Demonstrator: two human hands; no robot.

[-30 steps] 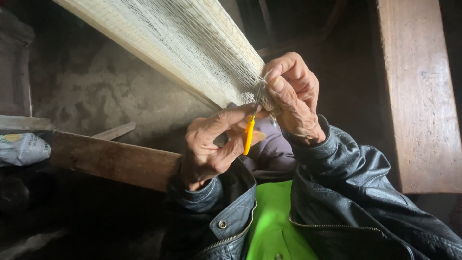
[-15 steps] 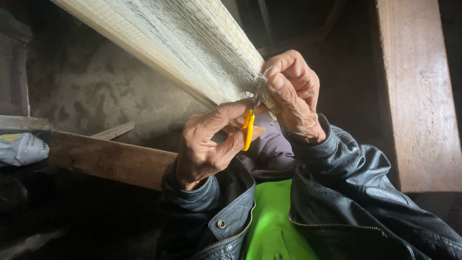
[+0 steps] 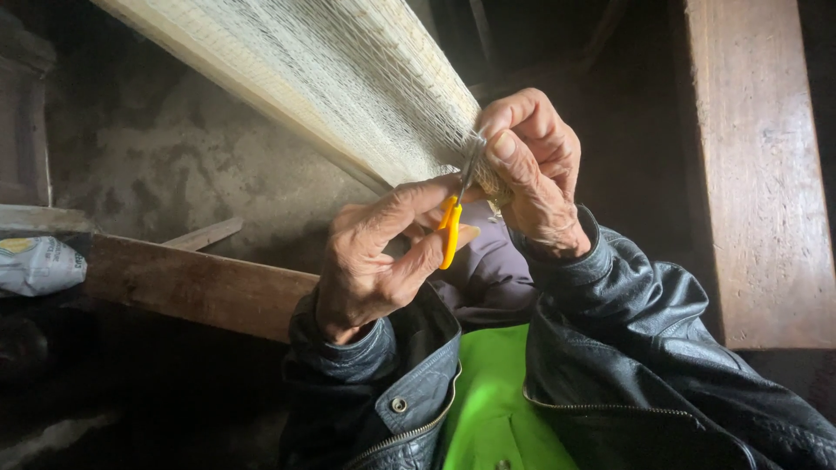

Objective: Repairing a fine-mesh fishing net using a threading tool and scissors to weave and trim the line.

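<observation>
Two hands meet at the near end of the pale threads (image 3: 348,96), which stretch away up and to the left as a wide taut sheet. Left hand (image 3: 379,257) is curled around a small yellow snipper (image 3: 449,228), thumb and forefinger pinching its handle, the metal tip pointing up into the thread ends. Right hand (image 3: 531,174) sits just right of the snipper, fingers folded tight, thumb pressed down, gripping the bunched ends of the threads; the blade touches that bunch right at the thumb. Black leather sleeves (image 3: 627,331) cover both wrists, with a bright green garment (image 3: 492,400) showing between them, below the hands. Left of the hands runs a wooden beam (image 3: 192,283), a grey sack (image 3: 35,261) lying at its far left end. Right of the hands stands a broad wooden post (image 3: 758,174).
</observation>
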